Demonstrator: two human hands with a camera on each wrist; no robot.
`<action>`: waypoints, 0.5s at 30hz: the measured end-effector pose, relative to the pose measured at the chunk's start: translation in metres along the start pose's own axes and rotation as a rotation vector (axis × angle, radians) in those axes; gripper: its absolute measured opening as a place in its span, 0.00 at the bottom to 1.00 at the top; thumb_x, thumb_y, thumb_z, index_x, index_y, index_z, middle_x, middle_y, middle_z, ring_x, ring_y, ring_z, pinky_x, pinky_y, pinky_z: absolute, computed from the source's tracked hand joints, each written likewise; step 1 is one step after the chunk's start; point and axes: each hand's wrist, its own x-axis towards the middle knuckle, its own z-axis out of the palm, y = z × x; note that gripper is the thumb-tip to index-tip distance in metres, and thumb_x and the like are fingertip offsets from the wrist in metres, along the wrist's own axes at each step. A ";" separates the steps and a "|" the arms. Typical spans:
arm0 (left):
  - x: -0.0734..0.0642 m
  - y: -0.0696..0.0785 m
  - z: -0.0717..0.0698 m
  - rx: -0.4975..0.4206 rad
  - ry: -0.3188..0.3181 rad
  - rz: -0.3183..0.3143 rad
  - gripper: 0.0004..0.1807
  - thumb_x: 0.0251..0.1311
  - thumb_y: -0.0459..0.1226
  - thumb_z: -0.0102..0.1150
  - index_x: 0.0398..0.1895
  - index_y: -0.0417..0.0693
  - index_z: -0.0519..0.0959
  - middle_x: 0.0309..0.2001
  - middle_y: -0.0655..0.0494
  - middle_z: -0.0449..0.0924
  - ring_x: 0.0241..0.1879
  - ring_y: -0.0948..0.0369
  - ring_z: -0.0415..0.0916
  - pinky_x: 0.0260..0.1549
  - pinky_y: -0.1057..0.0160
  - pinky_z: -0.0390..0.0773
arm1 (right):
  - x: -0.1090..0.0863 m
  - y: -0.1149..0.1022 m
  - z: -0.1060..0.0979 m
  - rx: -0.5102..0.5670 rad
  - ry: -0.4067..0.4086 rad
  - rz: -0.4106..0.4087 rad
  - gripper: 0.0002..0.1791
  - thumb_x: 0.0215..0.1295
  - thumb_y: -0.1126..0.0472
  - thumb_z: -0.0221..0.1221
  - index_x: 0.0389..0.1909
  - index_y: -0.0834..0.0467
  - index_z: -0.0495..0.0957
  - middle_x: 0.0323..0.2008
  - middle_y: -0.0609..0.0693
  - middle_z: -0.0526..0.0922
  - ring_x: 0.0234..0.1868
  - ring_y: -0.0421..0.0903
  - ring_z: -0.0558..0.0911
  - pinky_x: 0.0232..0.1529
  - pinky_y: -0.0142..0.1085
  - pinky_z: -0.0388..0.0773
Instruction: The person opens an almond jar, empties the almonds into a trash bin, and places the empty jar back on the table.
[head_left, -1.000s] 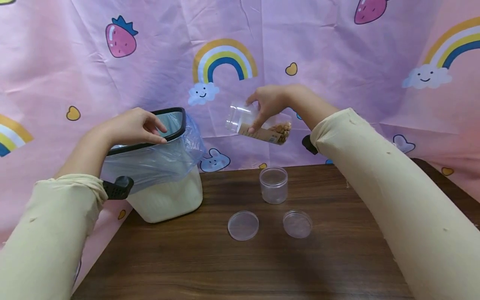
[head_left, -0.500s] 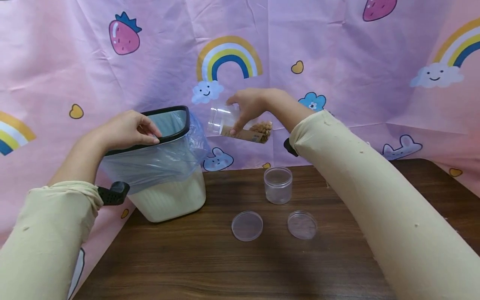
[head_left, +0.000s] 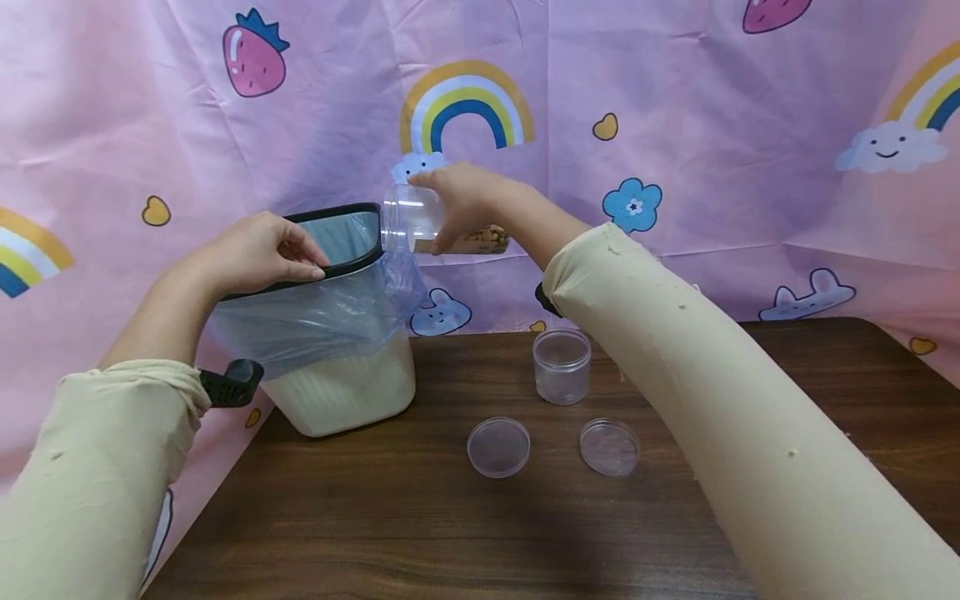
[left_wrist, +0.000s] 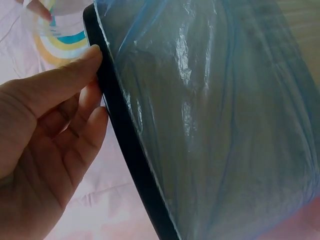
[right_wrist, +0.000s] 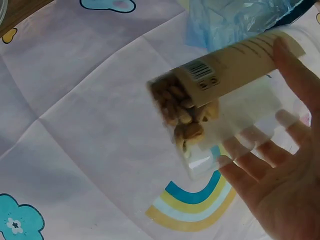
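My right hand (head_left: 468,200) grips a clear plastic jar (head_left: 412,215) with a brown paper label. It lies nearly on its side, its mouth pointing left at the right rim of a cream trash bin (head_left: 345,392). Brown nut-like pieces (right_wrist: 182,112) are gathered at the jar's bottom end. A bluish plastic bag (head_left: 315,329) lines the bin and folds over its outside. With thumb and fingertips, my left hand (head_left: 258,250) pinches the bin's black rim (left_wrist: 122,120) at the near side.
A small clear jar (head_left: 562,371) without a lid stands on the dark wooden table (head_left: 420,533). In front of it lie two clear round lids, a left lid (head_left: 498,447) and a right lid (head_left: 609,447). A pink patterned cloth (head_left: 697,125) hangs behind.
My right hand has carried the jar leftward to the bin's rim, and the jar has levelled out. My left hand has lowered onto the bin's rim.
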 end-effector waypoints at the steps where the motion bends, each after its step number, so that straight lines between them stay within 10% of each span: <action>1: 0.000 0.000 0.000 0.000 0.000 0.002 0.08 0.54 0.32 0.62 0.35 0.35 0.82 0.31 0.48 0.81 0.30 0.59 0.76 0.30 0.64 0.72 | 0.000 0.000 0.000 0.005 0.013 0.007 0.52 0.50 0.47 0.67 0.71 0.51 0.48 0.66 0.53 0.59 0.58 0.48 0.64 0.54 0.37 0.66; 15: -0.001 0.001 0.000 0.017 0.029 0.004 0.07 0.53 0.32 0.62 0.35 0.38 0.83 0.31 0.49 0.82 0.30 0.59 0.76 0.30 0.65 0.72 | 0.006 -0.010 0.001 -0.057 0.054 -0.013 0.52 0.50 0.44 0.65 0.72 0.46 0.46 0.67 0.49 0.58 0.62 0.47 0.60 0.55 0.40 0.65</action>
